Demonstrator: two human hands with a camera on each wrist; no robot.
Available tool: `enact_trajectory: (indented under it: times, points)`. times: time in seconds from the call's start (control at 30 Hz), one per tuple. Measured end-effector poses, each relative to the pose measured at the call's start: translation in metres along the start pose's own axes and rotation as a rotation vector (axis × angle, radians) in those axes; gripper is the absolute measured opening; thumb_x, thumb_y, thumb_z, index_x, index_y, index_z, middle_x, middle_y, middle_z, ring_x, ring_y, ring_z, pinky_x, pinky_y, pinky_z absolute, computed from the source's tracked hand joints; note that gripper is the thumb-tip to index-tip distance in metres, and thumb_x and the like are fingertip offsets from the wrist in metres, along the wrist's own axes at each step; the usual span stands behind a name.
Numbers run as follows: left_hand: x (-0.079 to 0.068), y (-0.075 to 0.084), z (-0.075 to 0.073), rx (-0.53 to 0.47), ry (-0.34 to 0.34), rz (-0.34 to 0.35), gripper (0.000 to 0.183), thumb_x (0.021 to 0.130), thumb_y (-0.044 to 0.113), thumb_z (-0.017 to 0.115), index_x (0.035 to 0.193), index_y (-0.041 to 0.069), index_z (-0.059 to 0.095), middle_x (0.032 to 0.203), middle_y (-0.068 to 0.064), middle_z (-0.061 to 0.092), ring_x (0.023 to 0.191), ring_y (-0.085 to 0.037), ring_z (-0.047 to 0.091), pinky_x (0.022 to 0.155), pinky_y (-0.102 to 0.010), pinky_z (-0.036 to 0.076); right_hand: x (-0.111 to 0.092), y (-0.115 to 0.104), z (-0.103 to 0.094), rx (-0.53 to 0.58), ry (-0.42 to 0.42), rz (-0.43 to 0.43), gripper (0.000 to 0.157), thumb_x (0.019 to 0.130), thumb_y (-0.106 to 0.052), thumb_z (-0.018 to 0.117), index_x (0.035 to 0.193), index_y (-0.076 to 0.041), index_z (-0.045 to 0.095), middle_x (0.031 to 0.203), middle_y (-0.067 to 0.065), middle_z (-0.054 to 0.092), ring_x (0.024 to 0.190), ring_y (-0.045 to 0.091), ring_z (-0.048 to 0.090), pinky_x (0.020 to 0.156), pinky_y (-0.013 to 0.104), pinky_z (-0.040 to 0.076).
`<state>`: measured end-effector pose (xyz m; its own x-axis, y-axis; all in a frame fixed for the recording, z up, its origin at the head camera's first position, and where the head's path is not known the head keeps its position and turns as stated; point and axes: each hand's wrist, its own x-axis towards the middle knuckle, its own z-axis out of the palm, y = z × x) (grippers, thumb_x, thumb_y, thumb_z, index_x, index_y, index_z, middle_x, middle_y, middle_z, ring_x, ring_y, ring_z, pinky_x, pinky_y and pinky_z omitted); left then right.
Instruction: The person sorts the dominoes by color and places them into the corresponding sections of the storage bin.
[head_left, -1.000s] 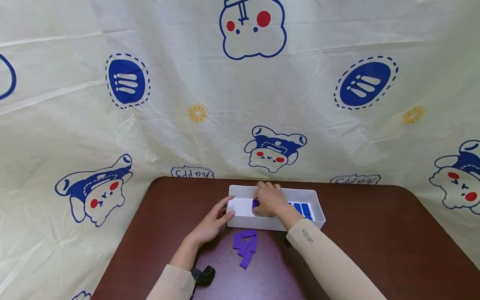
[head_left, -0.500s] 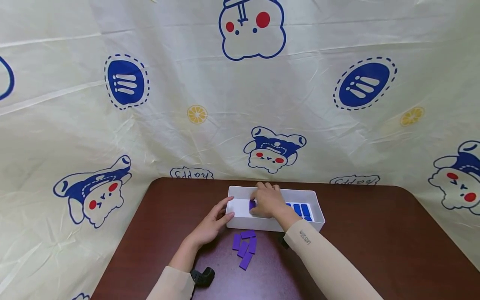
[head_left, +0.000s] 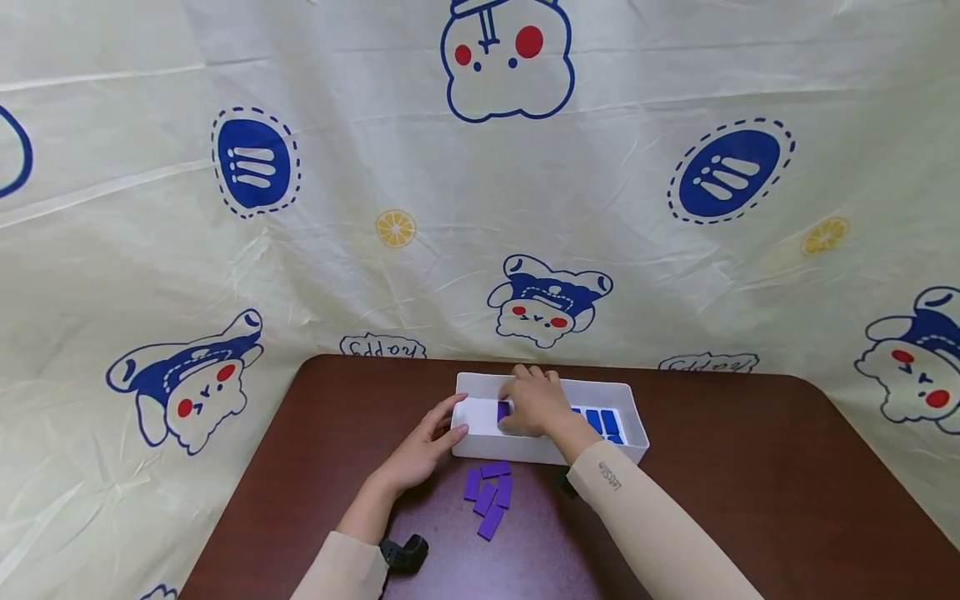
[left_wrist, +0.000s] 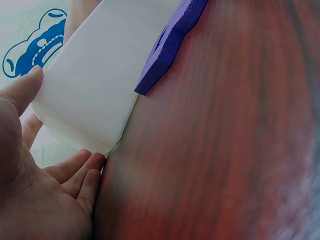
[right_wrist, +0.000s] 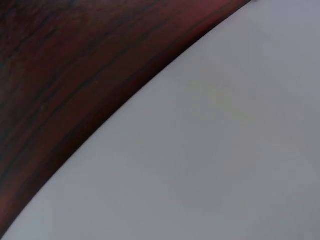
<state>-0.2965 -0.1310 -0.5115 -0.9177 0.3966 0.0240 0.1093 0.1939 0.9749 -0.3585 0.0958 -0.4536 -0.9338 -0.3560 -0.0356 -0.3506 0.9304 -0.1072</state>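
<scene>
A long white box (head_left: 517,448) lies crosswise near the table's far edge. My left hand (head_left: 422,450) touches its left end, thumb at the front corner and fingers spread; in the left wrist view, the fingertips (left_wrist: 92,162) lie at the box's lower corner. Inside the box, my right hand (head_left: 536,404) pinches a purple tile (head_left: 502,412), partly hidden by the fingers. Blue tiles (head_left: 611,422) lie flat in the box's right part, some covered by the right hand and wrist. Only the white box wall (right_wrist: 200,140) and table appear in the right wrist view.
Several loose purple tiles (head_left: 485,498) lie on the dark brown table (head_left: 720,467) in front of the box, one close to its front wall. A patterned pale cloth (head_left: 420,283) hangs behind the table. A dark wrist device (head_left: 405,554) is beside the left sleeve.
My right hand has shifted slightly left inside the box, and the purple tile has moved left with it. My left hand stays at the box's left end.
</scene>
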Motion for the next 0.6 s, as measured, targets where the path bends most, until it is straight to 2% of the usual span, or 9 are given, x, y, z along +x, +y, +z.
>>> enact_trajectory:
  times: [0.27, 0.47, 0.6]
  points:
    - [0.000, -0.001, 0.001, 0.012, -0.001, 0.007, 0.060, 0.108, 0.033, 0.056, 0.163, 0.030, 0.032, 0.167, -0.015, 0.029, 0.150, -0.038, 0.038, 0.115, -0.058, 0.042, -0.009, 0.007, -0.010, 0.110, 0.027, -0.062, 0.044, 0.085, -0.033, 0.085, 0.125, -0.018, 0.076, 0.143, 0.011, 0.059, 0.139, 0.035, 0.048, 0.118, 0.062, 0.031]
    - [0.000, 0.001, 0.000, 0.020, 0.003, 0.005, 0.060, 0.108, 0.033, 0.056, 0.163, 0.027, 0.032, 0.168, -0.017, 0.027, 0.150, -0.039, 0.038, 0.115, -0.059, 0.042, -0.018, 0.011, -0.021, 0.129, 0.079, -0.082, 0.035, 0.093, -0.024, 0.077, 0.127, -0.017, 0.075, 0.142, 0.011, 0.060, 0.139, 0.036, 0.048, 0.119, 0.063, 0.032]
    - [0.001, 0.001, -0.001, 0.020, 0.005, 0.012, 0.060, 0.108, 0.033, 0.055, 0.163, 0.026, 0.032, 0.167, -0.017, 0.028, 0.150, -0.040, 0.038, 0.114, -0.059, 0.042, -0.021, 0.013, -0.028, 0.151, 0.101, -0.079, 0.035, 0.095, -0.021, 0.074, 0.129, -0.015, 0.073, 0.140, 0.011, 0.062, 0.138, 0.035, 0.050, 0.118, 0.061, 0.033]
